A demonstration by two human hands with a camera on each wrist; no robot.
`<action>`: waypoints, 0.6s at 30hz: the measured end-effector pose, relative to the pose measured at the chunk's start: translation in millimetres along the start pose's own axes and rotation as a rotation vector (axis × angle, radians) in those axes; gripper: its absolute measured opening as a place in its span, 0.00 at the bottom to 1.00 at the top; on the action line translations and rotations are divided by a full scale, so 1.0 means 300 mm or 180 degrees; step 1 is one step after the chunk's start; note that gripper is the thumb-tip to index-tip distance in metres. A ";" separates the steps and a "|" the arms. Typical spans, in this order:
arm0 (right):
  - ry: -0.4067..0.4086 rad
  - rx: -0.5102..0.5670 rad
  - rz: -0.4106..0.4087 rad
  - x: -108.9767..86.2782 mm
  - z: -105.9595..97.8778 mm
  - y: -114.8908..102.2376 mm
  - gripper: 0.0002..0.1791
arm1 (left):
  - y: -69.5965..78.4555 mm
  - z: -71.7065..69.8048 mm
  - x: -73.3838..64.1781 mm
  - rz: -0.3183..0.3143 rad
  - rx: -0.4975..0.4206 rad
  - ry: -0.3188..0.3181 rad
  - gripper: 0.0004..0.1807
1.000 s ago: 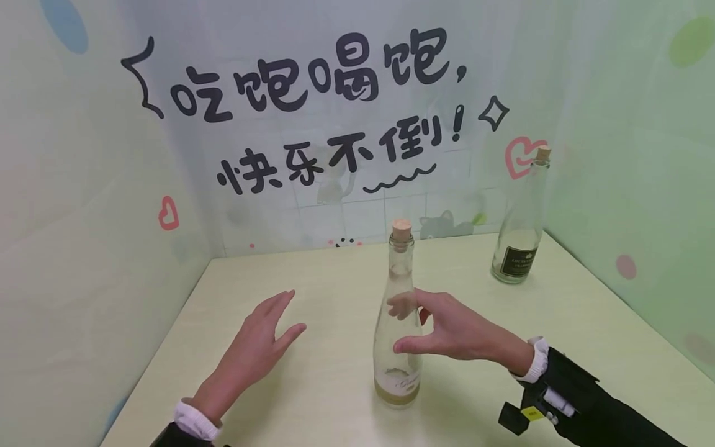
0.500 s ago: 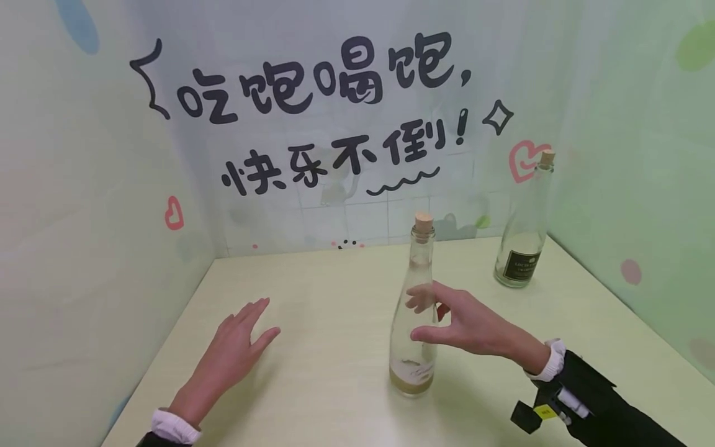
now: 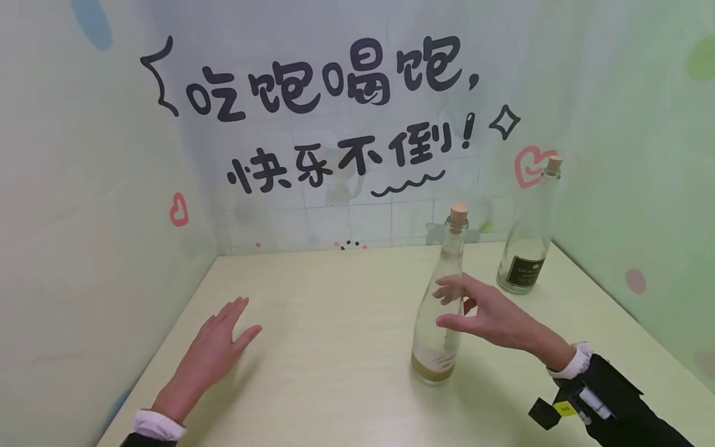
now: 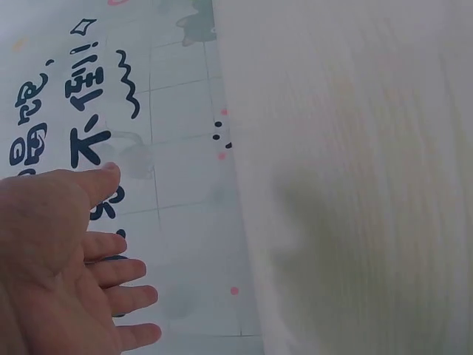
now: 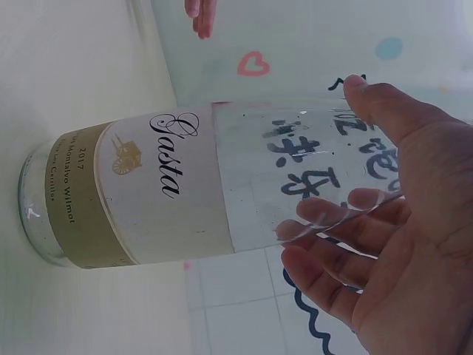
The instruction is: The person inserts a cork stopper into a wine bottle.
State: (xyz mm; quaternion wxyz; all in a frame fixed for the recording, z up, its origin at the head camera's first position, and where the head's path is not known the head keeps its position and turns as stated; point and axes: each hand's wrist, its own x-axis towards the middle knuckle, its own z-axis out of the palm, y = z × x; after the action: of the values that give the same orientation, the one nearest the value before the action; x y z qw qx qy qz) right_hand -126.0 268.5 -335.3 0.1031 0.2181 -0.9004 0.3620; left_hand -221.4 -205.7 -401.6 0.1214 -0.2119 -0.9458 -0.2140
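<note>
My right hand (image 3: 491, 310) holds a clear glass wine bottle (image 3: 438, 335) round its middle, thumb on the near side and fingers behind the glass. A cork (image 3: 458, 215) sits in its neck. In the right wrist view the bottle's cream-and-gold label (image 5: 159, 188) faces the camera, with the fingers (image 5: 325, 285) curled about the glass above it. The bottle leans slightly right; whether its base touches the table cannot be told. To the left, my left hand (image 3: 209, 347) hovers over the table with fingers straight and thumb apart, holding nothing.
A second corked clear bottle (image 3: 525, 267) with a black label stands at the table's back right corner. The pale wooden table (image 3: 313, 323) is enclosed by printed walls at the back and both sides. A small camera (image 3: 558, 410) is strapped to my right wrist.
My right hand and the held bottle have moved right and slightly away, toward the black-labelled bottle. My left hand has drawn off to the left. The head view has shifted a little.
</note>
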 end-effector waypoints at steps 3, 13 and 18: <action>0.0036 0.0049 0.0083 -0.003 -0.018 0.020 0.36 | -0.016 -0.012 -0.001 -0.0075 -0.0013 0.0007 0.43; 0.0095 -0.0024 0.0279 -0.024 -0.097 0.083 0.36 | -0.047 -0.030 0.018 -0.0148 0.0058 -0.0021 0.44; 0.0086 0.0008 0.0441 -0.039 -0.138 0.117 0.37 | -0.060 -0.030 0.018 -0.0108 0.0102 0.0003 0.43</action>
State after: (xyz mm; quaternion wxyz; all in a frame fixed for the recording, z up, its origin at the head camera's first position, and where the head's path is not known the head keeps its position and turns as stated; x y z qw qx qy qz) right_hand -130.9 323.6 -331.0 0.0898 0.1504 -0.9114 0.3723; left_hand -233.0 -222.6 -398.2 0.1215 -0.1938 -0.9525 -0.2009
